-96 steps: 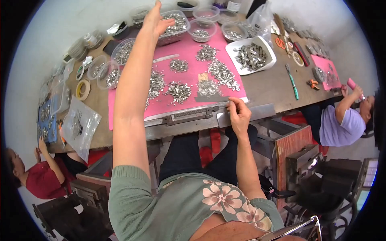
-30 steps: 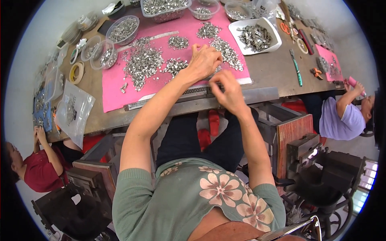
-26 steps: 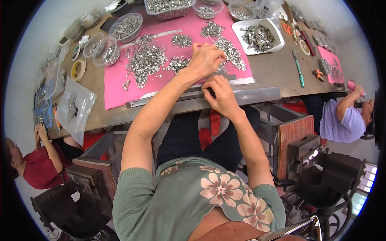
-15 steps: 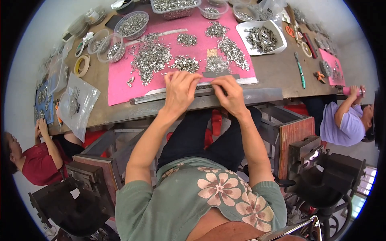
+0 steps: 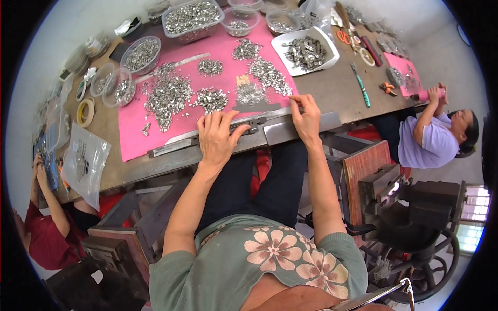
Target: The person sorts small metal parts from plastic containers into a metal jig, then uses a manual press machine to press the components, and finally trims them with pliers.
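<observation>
Pink matting (image 5: 132, 135) covers the surface (image 5: 334, 75); our left hand (image 5: 217, 141) shows a wide grip at the dark bar (image 5: 254, 123); our right hand (image 5: 308, 120), narrow, contents indeterminable.

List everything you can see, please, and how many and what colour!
Table: 1, brown-grey, middle
Mat: 1, pink, on the table
Metal piles: about 7, silver, on the mat
Tubs: at least 6, clear, beyond and left of the piles
Tray: 1, white, far right of the mat, holding metal pieces
Bar: 1, dark, mat's near edge
Plate: 1, grey, right of the bar
Tape rolls: at least 2, cream, left and right
Scissors: 1, orange, right of the tray
Teal tool: 1, teal, right
Pliers: 1, orange, right
Bags: at least 2, clear, left and far right
Co-workers: 2, purple and red tops, right and left
Left grip: 1, bare, fingers spread at the bar
Right grip: 1, bare, by the plate
</observation>
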The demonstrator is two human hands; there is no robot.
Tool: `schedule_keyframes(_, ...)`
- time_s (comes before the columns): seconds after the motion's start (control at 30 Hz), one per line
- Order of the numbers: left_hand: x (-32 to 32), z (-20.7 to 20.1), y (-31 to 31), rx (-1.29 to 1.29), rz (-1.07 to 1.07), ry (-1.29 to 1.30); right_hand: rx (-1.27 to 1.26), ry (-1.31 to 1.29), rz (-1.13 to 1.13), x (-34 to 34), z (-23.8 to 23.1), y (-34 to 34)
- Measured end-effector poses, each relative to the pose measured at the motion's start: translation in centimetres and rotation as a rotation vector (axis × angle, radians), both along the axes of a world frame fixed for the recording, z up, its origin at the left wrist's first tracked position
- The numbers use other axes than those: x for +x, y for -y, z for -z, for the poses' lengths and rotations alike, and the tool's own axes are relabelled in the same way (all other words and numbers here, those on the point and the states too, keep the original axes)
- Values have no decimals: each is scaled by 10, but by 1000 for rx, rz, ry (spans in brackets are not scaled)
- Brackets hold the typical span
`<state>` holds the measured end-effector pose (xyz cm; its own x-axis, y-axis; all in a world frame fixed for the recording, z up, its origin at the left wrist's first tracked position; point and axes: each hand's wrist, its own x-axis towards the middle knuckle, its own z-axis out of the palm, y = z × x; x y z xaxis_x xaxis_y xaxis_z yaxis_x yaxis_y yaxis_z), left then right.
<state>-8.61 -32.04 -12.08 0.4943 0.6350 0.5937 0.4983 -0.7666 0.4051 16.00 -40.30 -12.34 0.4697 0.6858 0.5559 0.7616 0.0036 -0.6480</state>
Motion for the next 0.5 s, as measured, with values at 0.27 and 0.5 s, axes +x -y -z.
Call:
schedule_keyframes(0.27,-4,4,-3,-79,58,304,-144,280,0,8,0,-24)
schedule_keyframes(0.5,-5,10,-2,-151,124,458,-213,509,-71,10,-17,-25)
